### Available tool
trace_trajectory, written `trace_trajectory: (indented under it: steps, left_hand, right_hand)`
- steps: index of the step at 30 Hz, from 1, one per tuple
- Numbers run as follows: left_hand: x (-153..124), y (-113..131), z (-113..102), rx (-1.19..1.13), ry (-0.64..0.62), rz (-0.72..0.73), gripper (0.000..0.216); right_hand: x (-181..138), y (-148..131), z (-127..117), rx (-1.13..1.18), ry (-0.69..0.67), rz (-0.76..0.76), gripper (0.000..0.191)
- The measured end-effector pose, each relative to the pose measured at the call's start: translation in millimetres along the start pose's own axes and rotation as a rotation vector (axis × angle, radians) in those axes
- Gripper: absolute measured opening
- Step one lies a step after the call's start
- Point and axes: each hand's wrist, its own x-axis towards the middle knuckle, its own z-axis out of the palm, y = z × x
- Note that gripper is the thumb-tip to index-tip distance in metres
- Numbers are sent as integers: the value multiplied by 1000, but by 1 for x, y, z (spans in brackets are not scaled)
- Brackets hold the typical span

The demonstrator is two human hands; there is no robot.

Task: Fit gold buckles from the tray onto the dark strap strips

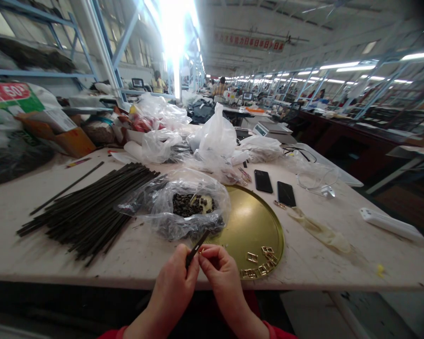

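Note:
My left hand (175,278) is closed around a dark narrow strap (199,242), whose end points up and away from me. Against it, my right hand (222,269) pinches a small gold-coloured metal piece (200,251), mostly hidden by the fingertips. Both hands meet at the table's front edge. Just beyond them, a clear plastic bag (159,214) lies with its mouth spread, and small dark pieces (185,205) show inside. On the round gold tray (250,212) to the right are several gold-coloured rectangular buckles (252,257), mostly along the near rim.
A pile of dark straps (92,207) lies at left. Two black phones (263,181) rest beyond the tray, with a pale crumpled strip (321,231) and a white elongated device (392,224) to the right. Plastic bags (217,134) and a scale (273,130) stand at the back.

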Motion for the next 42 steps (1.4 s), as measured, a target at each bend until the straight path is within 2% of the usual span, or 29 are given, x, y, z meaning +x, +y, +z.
trace_trajectory:
  steps: [5, 8, 11, 17, 22, 27, 34, 38, 42]
  left_hand:
    - [5, 3, -2, -135, -25, 15, 21]
    - [8, 2, -4, -262, -82, 25, 24]
    - [7, 1, -5, -324, -112, 36, 25]
    - [4, -1, -5, -281, -115, 61, 24]
    - [1, -2, -2, -190, -109, 57, 23]
    - [2, -2, 0, -201, -118, 47, 23]
    - [6, -1, -2, -206, -185, 61, 25]
    - [6, 1, -4, -141, -210, 48, 22]
    - [9, -1, -4, -173, -251, 52, 23]
  right_hand:
    - [-5, -1, -1, -1, -12, -54, 15]
    - [-3, -6, -4, 158, -25, 57, 21]
    - [0, -10, -6, 243, -99, 169, 26]
    - [1, -12, -5, 225, -65, 222, 31]
    - [1, -13, -3, 220, -43, 231, 28]
    - [1, -10, -3, 275, -47, 232, 26]
    - [2, 0, -6, 300, -73, 269, 25]
    - [3, -3, -7, 260, -52, 241, 28]
    - [5, -7, -7, 268, -94, 270, 28]
